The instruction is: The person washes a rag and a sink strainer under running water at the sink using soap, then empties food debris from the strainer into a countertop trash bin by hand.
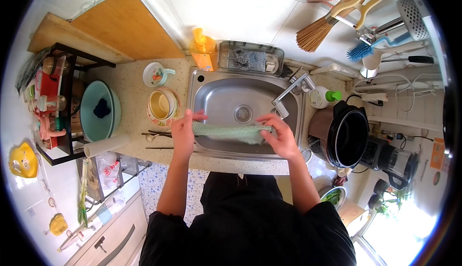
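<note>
A pale green dishcloth is stretched sideways above the near half of the steel sink. Its left end is at my left hand, closed on it with some fingers pointing to the right. My right hand pinches the other end between thumb and fingers. The lower right part of the cloth hangs loose and looks blurred. Behind the cloth, the drain shows in the basin. The faucet reaches over the sink's right side, apart from my right hand.
Left of the sink are stacked bowls, a small handled cup, chopsticks and a teal basin. An orange bottle and a sponge tray stand behind. A black pot and a green-topped bottle are right.
</note>
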Demonstrator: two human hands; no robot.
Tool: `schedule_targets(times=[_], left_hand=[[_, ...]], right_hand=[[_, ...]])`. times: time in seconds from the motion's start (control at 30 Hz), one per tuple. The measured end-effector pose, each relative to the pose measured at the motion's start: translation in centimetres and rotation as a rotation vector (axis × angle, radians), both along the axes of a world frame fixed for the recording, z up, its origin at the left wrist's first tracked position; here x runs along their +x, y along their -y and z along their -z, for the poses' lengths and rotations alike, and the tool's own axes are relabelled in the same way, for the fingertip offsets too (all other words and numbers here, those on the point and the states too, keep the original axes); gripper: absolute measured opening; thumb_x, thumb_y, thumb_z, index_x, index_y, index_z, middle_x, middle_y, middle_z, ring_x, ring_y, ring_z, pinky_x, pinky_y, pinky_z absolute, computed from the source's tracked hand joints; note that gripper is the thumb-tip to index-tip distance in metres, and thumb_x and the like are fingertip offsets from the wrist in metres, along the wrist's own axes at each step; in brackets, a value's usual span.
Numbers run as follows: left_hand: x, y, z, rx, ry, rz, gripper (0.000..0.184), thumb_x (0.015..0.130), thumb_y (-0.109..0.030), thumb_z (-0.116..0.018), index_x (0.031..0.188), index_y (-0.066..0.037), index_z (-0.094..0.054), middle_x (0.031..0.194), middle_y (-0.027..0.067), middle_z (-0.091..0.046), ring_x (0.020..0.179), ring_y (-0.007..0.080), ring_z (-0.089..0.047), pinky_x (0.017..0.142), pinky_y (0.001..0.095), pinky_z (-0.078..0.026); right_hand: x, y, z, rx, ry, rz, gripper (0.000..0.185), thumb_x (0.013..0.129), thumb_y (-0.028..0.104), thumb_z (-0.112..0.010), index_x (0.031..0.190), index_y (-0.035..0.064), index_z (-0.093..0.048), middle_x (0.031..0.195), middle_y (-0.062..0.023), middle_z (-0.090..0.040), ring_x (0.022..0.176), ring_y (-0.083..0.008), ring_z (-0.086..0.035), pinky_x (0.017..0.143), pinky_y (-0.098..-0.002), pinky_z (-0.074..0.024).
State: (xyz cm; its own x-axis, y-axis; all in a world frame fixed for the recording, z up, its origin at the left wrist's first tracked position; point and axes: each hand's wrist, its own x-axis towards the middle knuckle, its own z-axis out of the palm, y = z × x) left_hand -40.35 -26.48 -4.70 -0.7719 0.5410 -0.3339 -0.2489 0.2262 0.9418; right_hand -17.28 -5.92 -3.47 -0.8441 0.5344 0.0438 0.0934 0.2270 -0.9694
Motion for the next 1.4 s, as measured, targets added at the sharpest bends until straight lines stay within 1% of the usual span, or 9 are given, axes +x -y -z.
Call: schedule_targets(times=[0.1, 0.2, 0.37, 0.6, 0.8, 0.9, 1.0, 1.2, 1.4], left_hand=[[-0.1, 0.5, 0.3, 0.431, 0.482, 0.030, 0.021, 0.102, -0.013, -0.059, 0.108, 0.006, -0.068, 0.106, 0.0118, -0.072, 0.094, 0.0207, -0.070, 0.091, 0.0336, -0.051], [0.5, 0.4, 1.6, 0.188, 0.360, 0.027, 0.031, 0.103, -0.010, -0.058, 0.129, 0.005, -0.059, 0.106, 0.0100, -0.071, 0.094, 0.0168, -0.068, 0.086, 0.0286, -0.053], [5.1, -0.4, 2.5, 0.222, 0.268, 0.031, 0.036, 0.099, -0.005, -0.063, 0.133, 0.006, -0.056, 0.113, 0.0080, -0.068, 0.105, 0.0140, -0.064, 0.089, 0.0276, -0.054], [7.9, -2.8, 3.2, 0.196, 0.115, 0.021, 0.037, 0.097, -0.007, -0.068, 0.130, 0.008, -0.058, 0.109, 0.0079, -0.068, 0.102, 0.0119, -0.063, 0.087, 0.0256, -0.052], [6.2, -3.5, 4.1, 0.114, 0.135, -0.050, 0.021, 0.099, -0.006, -0.065, 0.116, 0.006, -0.065, 0.102, 0.0051, -0.069, 0.094, 0.0090, -0.062, 0.082, 0.0247, -0.051], [5.3, -4.0, 4.2, 0.126, 0.165, 0.001, 0.019, 0.100, -0.006, -0.063, 0.115, 0.004, -0.065, 0.102, 0.0043, -0.070, 0.092, 0.0086, -0.062, 0.083, 0.0243, -0.050], [5.1, -4.8, 4.7, 0.216, 0.182, 0.143, 0.019, 0.100, -0.006, -0.062, 0.117, 0.004, -0.065, 0.103, 0.0042, -0.070, 0.093, 0.0085, -0.062, 0.084, 0.0240, -0.050], [4.2, -8.6, 5.8, 0.272, 0.234, 0.190, 0.024, 0.100, -0.006, -0.062, 0.123, 0.002, -0.060, 0.108, 0.0053, -0.069, 0.096, 0.0096, -0.063, 0.085, 0.0238, -0.050], [4.8, -14.4, 7.9, 0.142, -0.044, 0.331, 0.059, 0.093, -0.006, -0.070, 0.144, -0.007, -0.040, 0.103, 0.0086, -0.068, 0.094, 0.0166, -0.067, 0.082, 0.0307, -0.054]], right_hand=[[0.4, 1.5, 1.0, -0.606, 0.107, 0.185, 0.021, 0.098, 0.014, -0.065, 0.113, 0.0000, -0.065, 0.101, -0.0035, -0.065, 0.093, -0.0118, -0.058, 0.079, -0.0295, -0.0478], [-0.2, 2.2, 3.4, -0.771, 0.105, 0.430, 0.026, 0.101, 0.019, -0.063, 0.117, -0.0009, -0.064, 0.100, -0.0027, -0.065, 0.094, -0.0083, -0.056, 0.078, -0.0266, -0.0468], [-2.4, 3.6, 3.3, -0.414, 0.288, 0.493, 0.031, 0.101, 0.020, -0.063, 0.121, -0.0037, -0.062, 0.103, -0.0062, -0.067, 0.091, -0.0086, -0.058, 0.072, -0.0262, -0.0488], [-3.8, 6.5, 1.3, -0.250, 0.080, -0.078, 0.040, 0.101, 0.006, -0.055, 0.141, 0.0001, -0.053, 0.128, -0.0170, -0.063, 0.114, -0.0230, -0.065, 0.093, -0.0330, -0.0534], [-3.8, 5.6, 2.2, -0.673, -0.098, -0.196, 0.055, 0.096, 0.002, -0.059, 0.149, 0.0085, -0.045, 0.139, -0.0120, -0.051, 0.115, -0.0225, -0.063, 0.096, -0.0369, -0.0557], [-3.6, 3.5, 1.3, -0.289, 0.189, -0.021, 0.058, 0.092, 0.006, -0.066, 0.146, 0.0109, -0.048, 0.141, -0.0118, -0.047, 0.108, -0.0259, -0.065, 0.085, -0.0376, -0.0584], [-4.9, 1.1, -1.7, 0.365, 0.338, 0.135, 0.047, 0.088, 0.014, -0.072, 0.133, 0.0108, -0.059, 0.129, -0.0135, -0.056, 0.098, -0.0310, -0.067, 0.075, -0.0395, -0.0575], [-5.4, -4.5, -0.9, 0.257, 0.422, -0.075, 0.022, 0.086, 0.022, -0.073, 0.102, 0.0068, -0.069, 0.089, -0.0139, -0.070, 0.082, -0.0333, -0.069, 0.072, -0.0421, -0.0540], [-6.6, -9.3, 0.6, 0.435, 0.489, 0.091, 0.023, 0.088, 0.024, -0.071, 0.104, 0.0085, -0.068, 0.093, -0.0152, -0.071, 0.085, -0.0363, -0.069, 0.072, -0.0443, -0.0531]])
